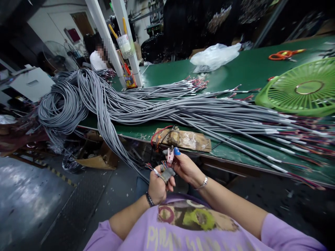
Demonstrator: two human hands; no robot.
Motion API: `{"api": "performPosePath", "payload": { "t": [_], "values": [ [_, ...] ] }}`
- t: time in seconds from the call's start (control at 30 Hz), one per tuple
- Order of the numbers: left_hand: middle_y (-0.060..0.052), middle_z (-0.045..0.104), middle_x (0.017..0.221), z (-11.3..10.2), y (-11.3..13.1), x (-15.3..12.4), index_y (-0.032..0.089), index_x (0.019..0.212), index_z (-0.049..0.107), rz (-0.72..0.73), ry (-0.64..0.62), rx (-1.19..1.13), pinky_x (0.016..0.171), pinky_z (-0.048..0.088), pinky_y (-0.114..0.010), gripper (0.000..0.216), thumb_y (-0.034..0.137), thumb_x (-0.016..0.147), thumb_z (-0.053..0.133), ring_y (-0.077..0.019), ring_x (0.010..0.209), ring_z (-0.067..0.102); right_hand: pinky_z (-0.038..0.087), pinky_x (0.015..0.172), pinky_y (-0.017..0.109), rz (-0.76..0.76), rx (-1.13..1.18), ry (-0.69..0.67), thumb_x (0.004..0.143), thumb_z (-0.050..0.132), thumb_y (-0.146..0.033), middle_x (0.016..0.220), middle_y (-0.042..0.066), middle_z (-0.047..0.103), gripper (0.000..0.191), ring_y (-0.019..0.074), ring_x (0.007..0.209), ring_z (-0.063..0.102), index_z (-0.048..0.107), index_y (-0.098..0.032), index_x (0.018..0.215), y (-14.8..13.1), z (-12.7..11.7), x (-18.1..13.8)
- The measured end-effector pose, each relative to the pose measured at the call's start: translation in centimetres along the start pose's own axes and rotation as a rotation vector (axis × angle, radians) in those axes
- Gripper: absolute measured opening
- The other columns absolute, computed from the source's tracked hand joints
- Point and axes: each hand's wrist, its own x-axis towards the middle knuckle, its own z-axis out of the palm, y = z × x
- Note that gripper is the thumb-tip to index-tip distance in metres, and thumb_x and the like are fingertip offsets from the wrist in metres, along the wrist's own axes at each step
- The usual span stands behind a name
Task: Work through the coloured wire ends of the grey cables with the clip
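Observation:
My left hand (157, 186) is closed round the end of a grey cable (166, 174), whose coloured wires (164, 163) fan out above my fist. My right hand (186, 167) pinches a small metal clip tool (170, 154) with thumb and fingers, right at those wire ends. Both hands are held close together below the front edge of the green table (235, 69). A huge bundle of grey cables (157, 108) lies across the table and droops off its left end toward my hands.
A brown wooden block (185, 139) with red wires sits at the table edge. A green fan grille (300, 89), orange scissors (284, 54) and a plastic bag (214, 55) lie farther back. A person in white (97, 59) sits far left. Cardboard (96, 160) lies on the floor.

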Motion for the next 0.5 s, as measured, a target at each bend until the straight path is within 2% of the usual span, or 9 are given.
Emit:
{"api": "performPosePath", "payload": {
  "t": [0.2,0.27,0.4,0.5],
  "values": [
    [0.001,0.058,0.043,-0.3,0.2,-0.5,0.015,0.067,0.057,0.019,-0.002,-0.018,0.027,0.025,-0.015,0.031,0.045,0.069,0.067,-0.0057,0.025,0.041,0.044,0.054,0.024,0.121,0.065,-0.062,0.077,0.059,-0.057,0.068,0.003,0.062,0.04,0.0118,0.058,0.054,0.064,-0.018,0.077,-0.2,-0.4,-0.3],
    [0.001,0.058,0.042,-0.4,0.1,-0.7,0.015,0.067,0.058,0.024,0.008,-0.026,0.027,0.025,-0.015,0.03,0.044,0.07,0.067,-0.0056,0.025,0.041,0.044,0.054,0.023,0.147,0.063,-0.094,0.076,0.062,-0.053,0.069,0.002,0.061,0.036,0.0106,0.058,0.053,0.063,-0.018,0.077,-0.5,-0.4,-0.6],
    [0.002,0.058,0.042,-0.5,0.2,-0.9,0.015,0.068,0.059,0.029,0.007,-0.067,0.028,0.024,-0.014,0.03,0.044,0.07,0.067,-0.0051,0.025,0.04,0.043,0.054,0.021,0.088,0.002,-0.09,0.073,0.07,-0.039,0.066,-0.001,0.059,0.023,0.0088,0.057,0.05,0.062,-0.017,0.074,-0.7,-0.4,-1.0],
    [0.002,0.057,0.041,-0.3,0.4,-0.9,0.015,0.067,0.058,0.036,0.004,-0.114,0.027,0.023,-0.014,0.035,0.049,0.07,0.066,-0.005,0.025,0.04,0.043,0.054,0.022,0.053,-0.02,-0.069,0.071,0.071,-0.039,0.068,-0.001,0.059,0.024,0.0092,0.058,0.05,0.063,-0.017,0.074,-0.6,-0.4,-1.0]
  ]
}}
